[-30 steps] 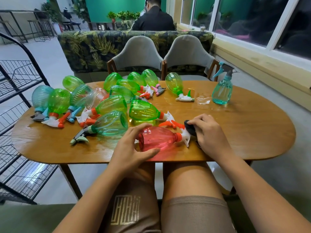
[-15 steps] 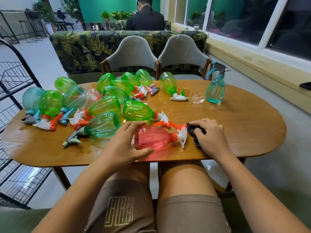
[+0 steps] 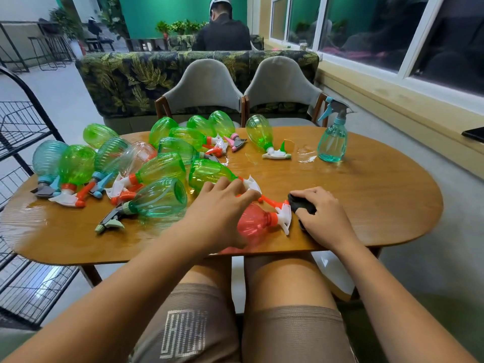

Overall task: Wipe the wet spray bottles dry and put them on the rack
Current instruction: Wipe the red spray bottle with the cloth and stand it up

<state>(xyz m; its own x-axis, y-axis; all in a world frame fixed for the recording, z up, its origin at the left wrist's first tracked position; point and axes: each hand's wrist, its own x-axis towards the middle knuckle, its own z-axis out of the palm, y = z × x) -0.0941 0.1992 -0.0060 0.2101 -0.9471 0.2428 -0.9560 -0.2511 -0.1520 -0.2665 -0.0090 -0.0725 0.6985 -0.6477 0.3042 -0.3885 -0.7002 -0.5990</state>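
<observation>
**One bottle at a time**

My left grip (image 3: 220, 210) reaches over the red bottle (image 3: 255, 225) to the green bottle (image 3: 209, 174) at its neck. I cannot tell if it holds. My right grip (image 3: 324, 218) is curled on the dark cloth (image 3: 301, 205). Both bottles lie on the wet counter (image 3: 366, 200). I should grab the neck tight, lift, rub all round, then use the rack (image 3: 23, 132).

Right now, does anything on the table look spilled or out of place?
Yes. A small puddle lies on the table beside the upright teal bottle, and the table's left end looks wet too. The other spray bottles lie heaped on their sides.
</observation>
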